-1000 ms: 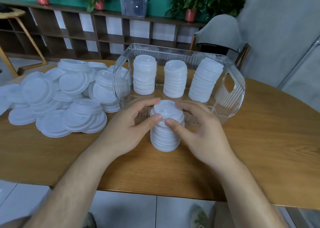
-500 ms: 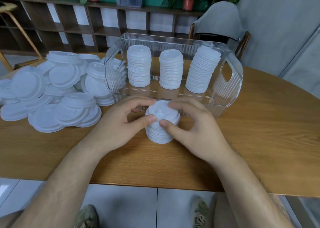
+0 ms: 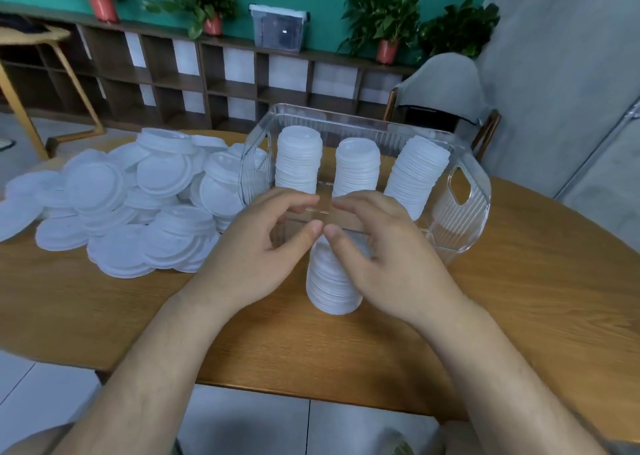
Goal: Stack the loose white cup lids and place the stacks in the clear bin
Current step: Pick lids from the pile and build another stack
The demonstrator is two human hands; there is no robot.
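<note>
Left hand (image 3: 256, 257) and right hand (image 3: 388, 257) curl round the top of the lid stack (image 3: 329, 288), thumbs tip to tip. The top lid showed between the thumbs 0.5 s ago and is now covered. The stack still stands on the wooden table (image 3: 519, 299), just before the clear bin (image 3: 464, 219). The bin holds three lid stacks (image 3: 299, 157), the right one leaning. Loose lids (image 3: 138, 212) are piled left of the bin.

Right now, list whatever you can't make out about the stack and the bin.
Head view only:
- Top of the front stack: covered by left hand and right hand; whether they grip it is unclear.
- Bases of the stacks in the clear bin: behind the hands.
- The loose lid pile: cut off at the left edge, count unclear.
</note>
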